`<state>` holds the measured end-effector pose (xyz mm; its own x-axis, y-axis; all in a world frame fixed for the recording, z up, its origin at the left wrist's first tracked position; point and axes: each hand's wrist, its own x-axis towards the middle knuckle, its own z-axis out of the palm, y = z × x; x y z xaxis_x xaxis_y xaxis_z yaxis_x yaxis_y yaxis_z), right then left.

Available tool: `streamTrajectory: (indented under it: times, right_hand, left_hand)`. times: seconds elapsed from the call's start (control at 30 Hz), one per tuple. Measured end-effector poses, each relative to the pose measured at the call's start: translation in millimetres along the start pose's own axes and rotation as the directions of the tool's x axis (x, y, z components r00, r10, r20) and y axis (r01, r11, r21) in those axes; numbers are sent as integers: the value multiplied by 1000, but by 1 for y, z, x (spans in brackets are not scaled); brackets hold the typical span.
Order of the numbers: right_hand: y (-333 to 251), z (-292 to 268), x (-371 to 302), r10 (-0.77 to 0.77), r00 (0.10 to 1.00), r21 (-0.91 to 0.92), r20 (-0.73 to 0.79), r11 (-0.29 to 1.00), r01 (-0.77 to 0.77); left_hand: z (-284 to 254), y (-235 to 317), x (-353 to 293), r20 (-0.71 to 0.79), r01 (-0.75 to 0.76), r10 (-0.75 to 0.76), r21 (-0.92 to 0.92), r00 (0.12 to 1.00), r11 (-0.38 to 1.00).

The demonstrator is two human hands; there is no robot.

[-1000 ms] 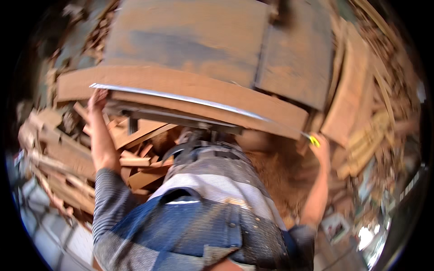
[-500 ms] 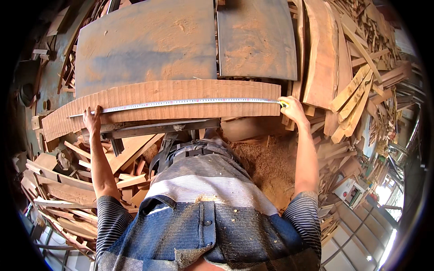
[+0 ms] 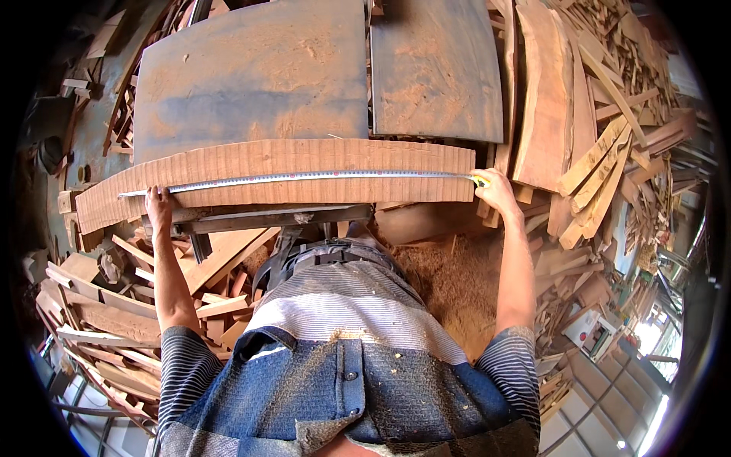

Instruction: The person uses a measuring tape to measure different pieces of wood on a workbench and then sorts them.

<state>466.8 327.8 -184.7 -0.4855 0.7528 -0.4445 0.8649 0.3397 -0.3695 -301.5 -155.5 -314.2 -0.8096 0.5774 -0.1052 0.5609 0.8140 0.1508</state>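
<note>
A long rough-sawn board [image 3: 320, 156] with ridged saw marks lies crosswise in front of me. The pale blade of a tape measure [image 3: 335, 176] stretches along its face. With its fingers bent over the board's near edge, my left hand [image 3: 159, 207] pinches the blade a little way in from the free end, which sticks out farther left. At the board's right end, my right hand [image 3: 499, 190] is closed around the tape's case; only a small yellow and dark part shows between the fingers.
Beyond the board are two flat metal table plates [image 3: 251, 84] dusted with sawdust, a narrow gap between them. Thick slabs [image 3: 544, 99] and stacked offcuts stand on the right. Scrap wood [image 3: 114, 312] piles up at left; a sawdust heap [image 3: 449, 289] lies below the board's right half.
The view has shifted slightly, so the board and table sit a little lower and farther right in it. Both hands keep their hold on the tape measure.
</note>
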Motion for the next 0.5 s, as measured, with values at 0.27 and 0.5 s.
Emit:
streamTrajectory:
  times: [0.27,0.5]
  right_hand:
    - [25,11,5,-200,977,-83,-69,977,194]
    - [44,25,12,-144,989,-1,-41,990,144]
  left_hand:
    - [-13,23,-19,-276,-180,248,250,929,951]
    - [-13,51,-27,-218,109,-135,-128,966,986]
